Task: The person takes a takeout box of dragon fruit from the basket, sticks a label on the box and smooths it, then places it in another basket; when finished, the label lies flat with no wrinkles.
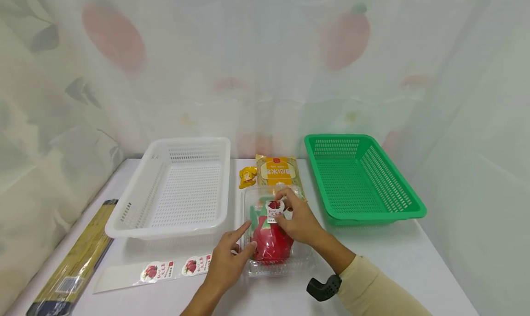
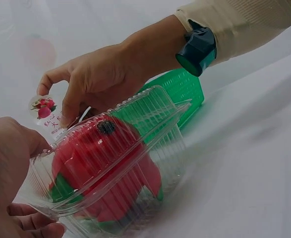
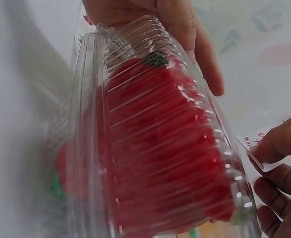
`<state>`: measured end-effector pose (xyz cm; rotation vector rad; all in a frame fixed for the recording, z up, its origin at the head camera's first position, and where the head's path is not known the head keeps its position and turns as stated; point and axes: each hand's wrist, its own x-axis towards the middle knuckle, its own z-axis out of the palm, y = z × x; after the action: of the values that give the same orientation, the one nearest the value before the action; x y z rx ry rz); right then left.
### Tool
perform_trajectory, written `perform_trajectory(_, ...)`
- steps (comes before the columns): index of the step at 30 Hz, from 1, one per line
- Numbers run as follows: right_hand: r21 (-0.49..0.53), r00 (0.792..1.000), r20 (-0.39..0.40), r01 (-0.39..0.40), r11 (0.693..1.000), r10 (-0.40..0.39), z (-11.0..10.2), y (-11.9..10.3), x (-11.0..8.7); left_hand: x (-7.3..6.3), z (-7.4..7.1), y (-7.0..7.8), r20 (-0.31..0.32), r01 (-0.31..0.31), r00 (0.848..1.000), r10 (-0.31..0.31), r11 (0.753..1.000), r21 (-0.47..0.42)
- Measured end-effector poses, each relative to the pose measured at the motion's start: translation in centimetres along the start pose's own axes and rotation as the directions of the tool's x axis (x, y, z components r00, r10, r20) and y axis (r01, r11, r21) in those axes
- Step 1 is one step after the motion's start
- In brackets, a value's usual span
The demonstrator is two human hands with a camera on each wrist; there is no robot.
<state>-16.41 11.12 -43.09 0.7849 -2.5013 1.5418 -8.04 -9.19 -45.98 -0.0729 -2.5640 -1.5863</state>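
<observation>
A clear plastic clamshell box point(image 1: 265, 271) holds a red dragon fruit point(image 1: 271, 244) with green tips. At the box's left side, my left hand point(image 1: 229, 256) grips it, the thumb on top and the index finger stretched along the edge. My right hand point(image 1: 300, 219) pinches a small white sticker point(image 1: 274, 211) with a dragon fruit picture, close over the lid. In the left wrist view the sticker point(image 2: 46, 114) stands tilted above the box between thumb and index finger. The right wrist view shows the lid's ribbed wall point(image 3: 155, 129) with the fruit behind it.
Left of the box lies a backing strip point(image 1: 120, 277) with more stickers. A white basket point(image 1: 165, 231) stands at the back left, a green basket point(image 1: 372, 215) at the right. Behind the box are a yellow food packet point(image 1: 279, 171) and a small yellow wrapper point(image 1: 247, 176). Packaged noodles point(image 1: 78, 256) lie far left.
</observation>
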Motion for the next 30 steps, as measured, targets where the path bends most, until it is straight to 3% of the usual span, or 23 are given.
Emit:
perform_trajectory(7,-0.037,0.999,0.0,0.032,0.999,-0.032,-0.04,0.02,-0.07,0.33,-0.06,0.31,0.081,-0.01,0.997,0.006,0.999,0.052)
perform_trajectory(16,-0.083,0.999,0.014,0.044,0.996,-0.043,-0.13,0.39,0.01,0.52,-0.01,0.46,0.08,0.011,0.997,-0.016,0.999,0.052)
perform_trajectory(25,-0.121,0.999,0.018,0.047,0.992,-0.045,-0.08,0.63,0.13,0.36,0.04,0.39,0.08,-0.003,0.997,0.0,0.999,0.037)
perform_trajectory(30,-0.196,0.999,-0.005,0.033,0.98,-0.035,-0.08,0.61,0.09,0.34,0.04,0.25,0.082,-0.011,0.997,0.008,0.999,0.034)
